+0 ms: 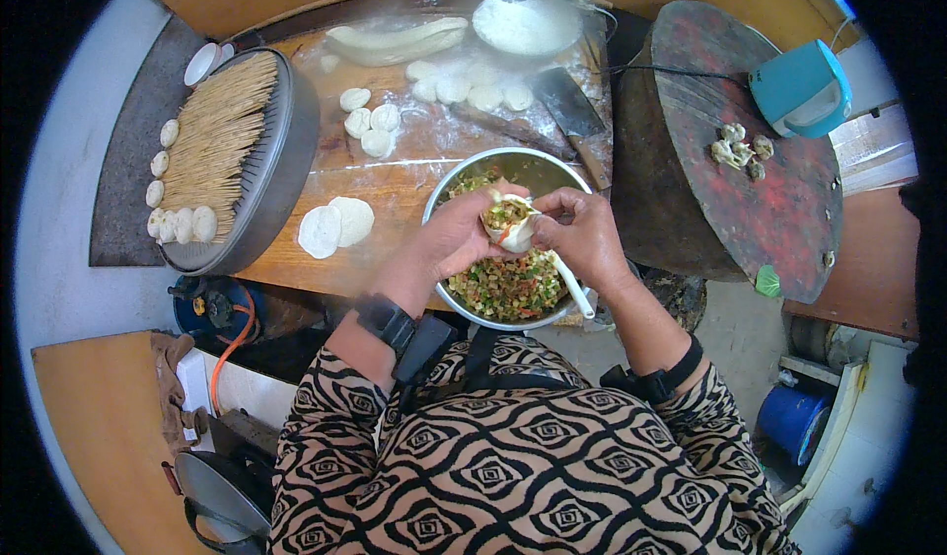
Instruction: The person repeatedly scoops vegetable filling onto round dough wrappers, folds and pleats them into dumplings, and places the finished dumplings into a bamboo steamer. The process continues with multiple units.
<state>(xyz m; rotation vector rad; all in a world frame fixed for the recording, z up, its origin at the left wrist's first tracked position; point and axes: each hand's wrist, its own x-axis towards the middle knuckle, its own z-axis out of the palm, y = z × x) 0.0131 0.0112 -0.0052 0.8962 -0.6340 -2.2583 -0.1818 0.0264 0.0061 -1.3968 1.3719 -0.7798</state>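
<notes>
My left hand (pixel 466 229) cups a dough wrapper (pixel 520 237) with chopped filling (pixel 504 214) showing at its open top. The fingertips of my right hand (pixel 581 233) pinch the wrapper's right edge. Both hands are over a metal bowl (pixel 510 325) of chopped vegetable filling, in which a white-handled spoon (pixel 573 285) rests. Left of the bowl, two flat dough rounds (pixel 320 232) overlap on the wooden board (pixel 399 200). Farther back lie several small dough pieces (pixel 377 143), floured dough lumps (pixel 473 85) and a long dough roll (pixel 399 41).
A round steamer tray (pixel 296 140) with a straw mat (pixel 222 126) and filled buns (pixel 205 223) stands left. A cleaver (pixel 568 103), a rolling pin (pixel 510 132) and a flour bowl (pixel 527 22) are behind. Right, a chopping block (pixel 740 214) bears garlic (pixel 732 153) and a blue jug (pixel 799 89).
</notes>
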